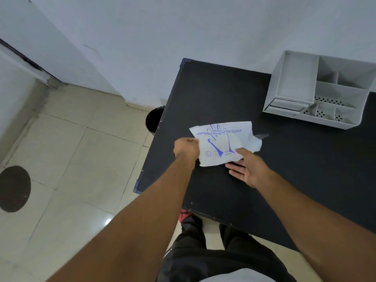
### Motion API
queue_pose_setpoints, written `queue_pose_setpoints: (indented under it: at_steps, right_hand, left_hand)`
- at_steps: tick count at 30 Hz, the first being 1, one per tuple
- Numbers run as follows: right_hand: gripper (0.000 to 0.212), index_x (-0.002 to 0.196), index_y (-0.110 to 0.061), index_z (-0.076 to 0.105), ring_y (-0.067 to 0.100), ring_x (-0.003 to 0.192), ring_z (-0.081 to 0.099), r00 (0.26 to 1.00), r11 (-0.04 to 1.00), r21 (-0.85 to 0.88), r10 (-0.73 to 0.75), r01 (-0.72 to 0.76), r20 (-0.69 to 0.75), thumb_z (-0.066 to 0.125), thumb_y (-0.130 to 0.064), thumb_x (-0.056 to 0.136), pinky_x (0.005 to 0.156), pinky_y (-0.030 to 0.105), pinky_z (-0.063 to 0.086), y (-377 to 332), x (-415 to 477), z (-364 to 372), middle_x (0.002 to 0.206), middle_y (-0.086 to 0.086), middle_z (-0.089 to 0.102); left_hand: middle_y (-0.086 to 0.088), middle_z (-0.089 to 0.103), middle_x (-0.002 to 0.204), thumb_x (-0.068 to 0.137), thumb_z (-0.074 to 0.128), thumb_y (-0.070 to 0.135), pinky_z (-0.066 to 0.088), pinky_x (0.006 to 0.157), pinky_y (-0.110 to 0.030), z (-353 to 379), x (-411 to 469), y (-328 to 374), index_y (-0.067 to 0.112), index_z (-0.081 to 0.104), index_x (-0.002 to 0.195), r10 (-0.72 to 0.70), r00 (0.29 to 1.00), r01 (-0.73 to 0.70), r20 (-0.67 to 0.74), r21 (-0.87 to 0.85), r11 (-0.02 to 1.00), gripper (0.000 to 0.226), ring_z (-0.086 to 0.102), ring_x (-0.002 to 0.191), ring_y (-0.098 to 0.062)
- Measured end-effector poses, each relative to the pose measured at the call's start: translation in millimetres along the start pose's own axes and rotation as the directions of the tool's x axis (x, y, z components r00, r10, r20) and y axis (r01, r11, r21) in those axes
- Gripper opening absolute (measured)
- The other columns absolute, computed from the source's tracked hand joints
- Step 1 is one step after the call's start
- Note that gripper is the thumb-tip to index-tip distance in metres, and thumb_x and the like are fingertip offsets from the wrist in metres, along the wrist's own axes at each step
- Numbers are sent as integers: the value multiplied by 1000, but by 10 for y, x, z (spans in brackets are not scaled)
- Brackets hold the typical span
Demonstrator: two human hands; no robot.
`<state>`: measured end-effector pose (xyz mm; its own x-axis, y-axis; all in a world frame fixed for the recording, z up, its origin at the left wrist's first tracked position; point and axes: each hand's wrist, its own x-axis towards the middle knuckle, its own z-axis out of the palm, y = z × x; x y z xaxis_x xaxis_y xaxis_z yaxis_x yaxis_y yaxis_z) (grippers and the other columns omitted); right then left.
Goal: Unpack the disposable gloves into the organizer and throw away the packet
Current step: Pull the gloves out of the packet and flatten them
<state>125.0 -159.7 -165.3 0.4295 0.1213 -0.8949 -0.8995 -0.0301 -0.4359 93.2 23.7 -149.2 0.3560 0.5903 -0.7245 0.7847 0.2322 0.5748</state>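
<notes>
Head view: the packet (222, 143), white with a blue glove drawing and the print "DISPOSABLE POLYETHYLENE GLOVES", lies near the left edge of the black worktop (284, 169), partly lifted between both hands. The left hand (186, 148) has its fingers closed in a pinch on the packet's left edge, probably to hold that end steady. The right hand (247, 167) is at the packet's lower right corner; its thumb lies over the packet and its fingers (234, 165) spread flat and open beneath and beside it, so it looks to be supporting or feeling for the opening more than gripping. The packet's right end looks torn or crumpled, and thin clear film shows there, likely gloves or the ripped flap; I cannot tell which.

The organizer (317, 90), white with several compartments, stands at the far right of the worktop against the wall (203, 27), well apart from the packet. All its compartments in view look empty, so no gloves have gone in yet and the task seems to be at an early stage: opening the packet and drawing the gloves out.

A dark bin (154, 120) stands on the floor (71, 159) just beside the worktop's left edge, partly hidden by it. It sits close to the left hand, a handy place for the empty packet later
</notes>
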Motion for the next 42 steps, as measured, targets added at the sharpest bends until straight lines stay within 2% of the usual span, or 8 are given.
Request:
queue_pose_setpoints:
  at_steps: [7,11,13,15,19,32,38,42]
  right_hand:
    - [34,122,-19,60,22,102,66,973,999,-25,-31,26,-231,60,-36,93,72,37,57,10,67,-123,115,5,67]
    - [17,107,-19,57,18,92,58,928,991,-9,-131,136,-349,56,-31,95,86,41,55,-54,100,-144,93,-2,60]
    - [16,104,-14,57,14,77,53,893,981,-2,-177,193,-415,55,-27,95,77,36,50,-78,113,-157,84,-3,56]
    - [35,123,-10,57,15,81,53,863,972,-12,-215,236,-457,55,-27,92,73,33,44,-90,125,-175,97,-1,59]
    - [65,149,-22,37,24,118,55,832,960,-136,-281,246,-479,58,-35,89,96,40,46,-100,120,-208,138,3,52]
    - [33,127,-16,55,10,88,64,854,922,-168,-386,348,-349,58,-21,95,68,25,54,-98,120,-84,113,-3,65]
    - [36,130,-16,54,5,83,57,863,923,-179,-382,340,-330,57,-23,96,64,20,43,-96,178,-65,116,-3,61]
    - [38,134,-17,52,7,85,54,873,922,-208,-379,327,-308,56,-26,97,76,24,42,-61,189,-84,114,-5,55]
  left_hand:
    - [6,73,91,97,64,28,62,72,-35,0,-81,179,21,70,93,353,935,-353,37,192,916,9,72,82,-13]
    - [6,73,85,92,66,25,59,64,-25,108,-331,273,21,64,81,469,864,-497,183,157,854,12,73,79,-12]
    - [5,72,81,90,66,23,53,57,-18,170,-422,286,15,62,80,502,836,-539,220,159,827,14,73,75,-11]
    - [5,71,77,90,65,23,49,54,-15,204,-484,306,10,61,81,527,822,-563,218,160,811,17,72,71,-11]
    - [4,68,79,92,64,22,52,61,-21,230,-572,368,14,55,79,590,772,-629,239,153,762,18,69,75,-14]
    - [5,72,81,95,63,21,53,61,-18,160,-714,708,17,56,80,635,678,-695,370,41,718,17,73,73,-10]
    - [7,70,82,97,61,23,52,63,-19,68,-623,652,19,58,82,591,749,-637,301,81,766,16,71,73,-11]
    - [5,69,82,97,59,23,52,65,-22,-150,-446,626,20,58,81,564,804,-588,188,107,802,17,70,73,-10]
